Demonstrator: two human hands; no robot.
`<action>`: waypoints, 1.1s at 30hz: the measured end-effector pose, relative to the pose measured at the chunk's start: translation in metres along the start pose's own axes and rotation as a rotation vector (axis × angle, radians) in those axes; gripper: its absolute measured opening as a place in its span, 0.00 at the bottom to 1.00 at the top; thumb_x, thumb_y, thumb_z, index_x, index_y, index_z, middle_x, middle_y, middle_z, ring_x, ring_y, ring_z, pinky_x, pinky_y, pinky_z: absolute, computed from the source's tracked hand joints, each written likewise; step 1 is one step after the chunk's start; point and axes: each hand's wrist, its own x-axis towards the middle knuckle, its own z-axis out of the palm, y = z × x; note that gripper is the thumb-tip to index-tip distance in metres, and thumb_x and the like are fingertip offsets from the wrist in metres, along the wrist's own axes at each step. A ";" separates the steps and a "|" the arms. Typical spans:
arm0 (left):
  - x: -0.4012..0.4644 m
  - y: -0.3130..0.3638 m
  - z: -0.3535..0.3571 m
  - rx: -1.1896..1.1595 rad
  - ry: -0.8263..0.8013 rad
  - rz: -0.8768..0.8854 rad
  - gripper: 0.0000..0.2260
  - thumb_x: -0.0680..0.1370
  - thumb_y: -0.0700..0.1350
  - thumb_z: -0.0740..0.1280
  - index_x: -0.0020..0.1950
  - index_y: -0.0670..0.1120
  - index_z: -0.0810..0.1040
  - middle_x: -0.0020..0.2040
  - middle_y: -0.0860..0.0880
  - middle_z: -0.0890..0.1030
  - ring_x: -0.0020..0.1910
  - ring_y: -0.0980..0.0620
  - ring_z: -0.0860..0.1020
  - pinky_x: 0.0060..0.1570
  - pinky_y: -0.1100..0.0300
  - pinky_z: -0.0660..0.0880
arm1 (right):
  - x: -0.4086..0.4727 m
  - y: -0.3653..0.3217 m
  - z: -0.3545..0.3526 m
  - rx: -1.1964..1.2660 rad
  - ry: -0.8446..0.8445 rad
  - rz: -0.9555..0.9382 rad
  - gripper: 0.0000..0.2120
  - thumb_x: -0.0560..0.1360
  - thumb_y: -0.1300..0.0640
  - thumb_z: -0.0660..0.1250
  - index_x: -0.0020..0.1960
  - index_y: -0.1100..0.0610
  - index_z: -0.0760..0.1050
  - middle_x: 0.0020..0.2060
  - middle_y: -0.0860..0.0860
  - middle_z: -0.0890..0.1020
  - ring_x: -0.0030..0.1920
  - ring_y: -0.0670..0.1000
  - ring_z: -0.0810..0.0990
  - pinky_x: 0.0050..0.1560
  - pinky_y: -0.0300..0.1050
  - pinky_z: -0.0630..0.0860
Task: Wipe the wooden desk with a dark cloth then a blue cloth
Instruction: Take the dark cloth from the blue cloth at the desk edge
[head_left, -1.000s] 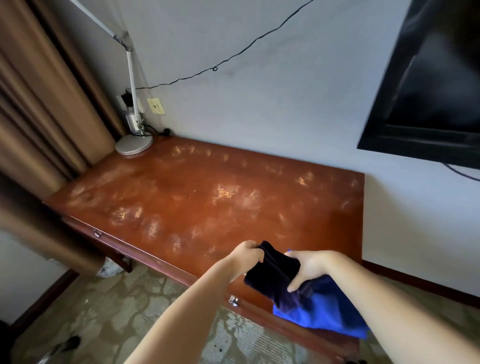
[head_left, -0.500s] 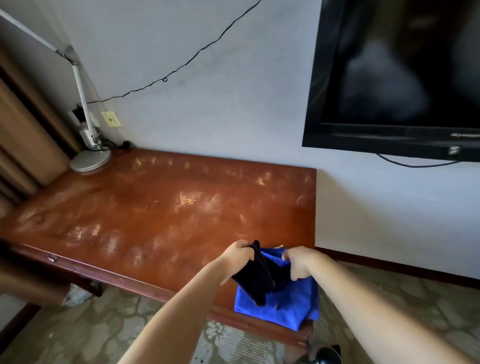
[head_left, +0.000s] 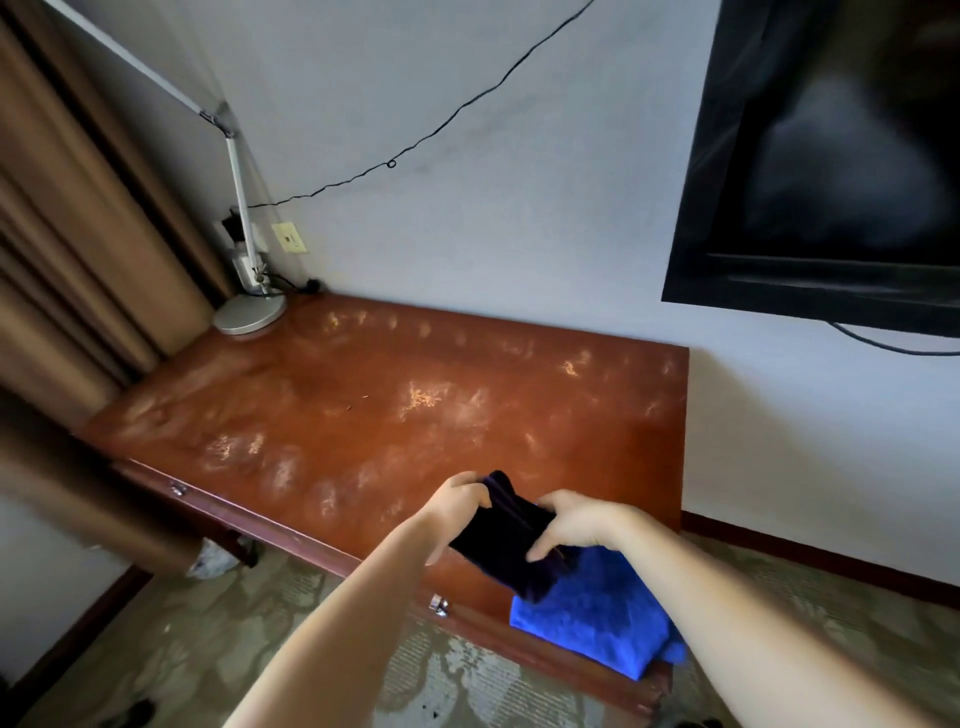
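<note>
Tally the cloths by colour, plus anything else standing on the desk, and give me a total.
Dark cloth: 1, held in both the left hand and the right hand
Blue cloth: 1, lying at the desk's near right corner
Desk lamp: 1, at the far left corner
Total: 3

We see a pale wall (head_left: 519, 208) ahead, a black cable (head_left: 426, 137) draped across it, brown curtains (head_left: 78, 234) on our left, a silver desk lamp (head_left: 249, 312) by a wall socket (head_left: 289, 238), a dark television (head_left: 841, 156) mounted upper right, patterned carpet (head_left: 208, 623) below us, dark red skirting board (head_left: 821, 551).
</note>
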 end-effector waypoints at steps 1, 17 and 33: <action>0.003 -0.005 -0.010 -0.003 0.027 0.006 0.12 0.78 0.37 0.58 0.57 0.51 0.71 0.54 0.49 0.70 0.56 0.47 0.67 0.56 0.55 0.65 | 0.004 -0.008 0.003 0.005 0.000 -0.006 0.21 0.67 0.60 0.75 0.59 0.57 0.77 0.53 0.52 0.82 0.54 0.52 0.80 0.58 0.48 0.76; 0.047 -0.083 -0.149 -0.057 0.138 -0.063 0.20 0.77 0.37 0.59 0.69 0.48 0.68 0.63 0.45 0.75 0.60 0.44 0.75 0.57 0.49 0.76 | 0.091 -0.131 0.060 -0.040 0.049 -0.041 0.23 0.72 0.64 0.69 0.65 0.54 0.70 0.58 0.54 0.74 0.54 0.56 0.76 0.52 0.47 0.75; 0.057 -0.092 -0.032 -0.407 0.270 -0.239 0.10 0.74 0.32 0.61 0.51 0.45 0.71 0.45 0.43 0.75 0.41 0.42 0.78 0.35 0.49 0.80 | 0.117 -0.045 0.008 -0.164 0.100 -0.212 0.21 0.71 0.61 0.71 0.61 0.51 0.71 0.48 0.51 0.74 0.43 0.50 0.72 0.40 0.41 0.69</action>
